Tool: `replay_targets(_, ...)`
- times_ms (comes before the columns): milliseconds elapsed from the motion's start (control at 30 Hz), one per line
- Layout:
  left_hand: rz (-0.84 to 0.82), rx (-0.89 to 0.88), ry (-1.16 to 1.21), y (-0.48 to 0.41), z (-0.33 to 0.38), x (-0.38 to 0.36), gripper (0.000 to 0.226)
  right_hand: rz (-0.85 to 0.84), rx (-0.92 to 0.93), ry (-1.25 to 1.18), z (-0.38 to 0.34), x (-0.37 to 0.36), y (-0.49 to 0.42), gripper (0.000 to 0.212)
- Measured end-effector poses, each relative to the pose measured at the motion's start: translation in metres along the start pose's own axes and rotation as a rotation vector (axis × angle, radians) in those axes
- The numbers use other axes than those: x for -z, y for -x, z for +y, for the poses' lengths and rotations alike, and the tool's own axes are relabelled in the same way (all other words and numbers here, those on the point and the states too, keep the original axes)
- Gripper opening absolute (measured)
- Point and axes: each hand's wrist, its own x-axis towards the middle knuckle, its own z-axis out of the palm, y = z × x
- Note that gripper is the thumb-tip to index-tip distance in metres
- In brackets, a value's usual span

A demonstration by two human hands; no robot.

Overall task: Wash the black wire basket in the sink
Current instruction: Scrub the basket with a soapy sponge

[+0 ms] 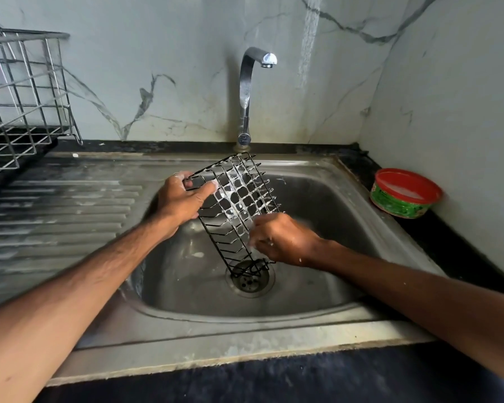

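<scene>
Left hand: the left hand point(181, 199) is gripping the upper end of the black wire basket point(245, 193), thumb lying across the top wires and fingers curling round behind the frame. It is a firm hold, and there is foam on the fingertips.
Right hand: the right hand point(282, 238) is sitting against the basket's lower right edge, fingers bent and smeared by motion blur. I cannot tell whether it is pinching the wire, holding something, or just rubbing.
Basket: it is standing tilted in the sink point(332, 228), top end leaning up toward the faucet point(246, 91) and bottom end resting right at the drain point(249, 283).
Suds: white foam point(236, 181) is clinging to the upper mesh.
Faucet: the spout is curving over the basin, with no stream showing beneath it.
Tub: a green tub point(402, 196) with a red rim is sitting on the dark counter at the right, with white soap showing inside.
Writing: the tub's green label is showing some print, but it is too small to read.
Rack: a silver wire dish rack point(21, 91) is standing at the far left, beside the ribbed drainboard point(56, 216).
</scene>
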Motion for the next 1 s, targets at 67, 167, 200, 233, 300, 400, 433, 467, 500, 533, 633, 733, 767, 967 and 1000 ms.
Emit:
replay_targets(67,0.002,0.002,-0.004,0.001,0.001,-0.001,0.077,0.095,0.050,-0.084,-0.005,-0.001,-0.011,0.016)
replay_targets(167,-0.007,0.011,-0.001,0.000,0.000,0.000,0.078,0.082,0.100,-0.060,-0.010,-0.009,-0.016,0.013)
replay_targets(200,-0.014,0.013,-0.005,0.000,-0.001,0.001,0.079,0.043,0.107,-0.038,-0.011,-0.010,-0.012,0.013)
replay_targets(233,-0.020,0.014,-0.009,-0.001,-0.001,0.002,0.080,0.002,0.121,-0.016,-0.008,-0.012,-0.006,0.013)
replay_targets(300,-0.020,0.013,-0.003,-0.002,-0.002,0.003,0.080,-0.106,0.181,0.046,-0.001,-0.013,0.006,0.015)
replay_targets(400,-0.015,0.011,0.002,-0.002,-0.003,0.003,0.081,-0.368,0.159,0.093,0.006,-0.016,0.015,0.013)
replay_targets(433,-0.013,0.007,0.001,-0.002,-0.003,0.003,0.082,-0.445,0.129,0.117,0.006,-0.018,0.015,0.014)
replay_targets(467,-0.013,0.003,-0.002,-0.002,-0.003,0.002,0.082,-0.497,0.116,0.130,0.007,-0.021,0.014,0.018)
replay_targets(500,-0.012,0.000,-0.005,-0.002,-0.003,0.002,0.081,-0.514,0.119,0.127,0.006,-0.021,0.013,0.023)
replay_targets(533,-0.012,-0.005,-0.008,-0.002,-0.003,0.002,0.080,-0.497,0.135,0.112,0.004,-0.019,0.011,0.025)
replay_targets(633,-0.017,-0.011,-0.020,-0.002,-0.003,0.003,0.080,-0.224,0.173,0.024,0.003,-0.002,-0.001,0.026)
replay_targets(733,-0.019,-0.012,-0.023,-0.001,-0.003,0.004,0.079,-0.077,0.141,0.018,0.001,0.006,-0.008,0.019)
replay_targets(767,-0.023,-0.010,-0.018,-0.002,-0.002,0.003,0.077,-0.116,0.166,0.039,-0.002,0.004,-0.005,0.021)
replay_targets(967,-0.037,-0.001,-0.013,0.001,-0.002,0.004,0.083,-0.460,0.080,0.111,0.022,-0.009,0.012,0.030)
replay_targets(1000,-0.036,-0.005,-0.008,0.001,-0.002,0.004,0.092,-0.349,0.028,0.079,0.029,-0.003,0.009,0.022)
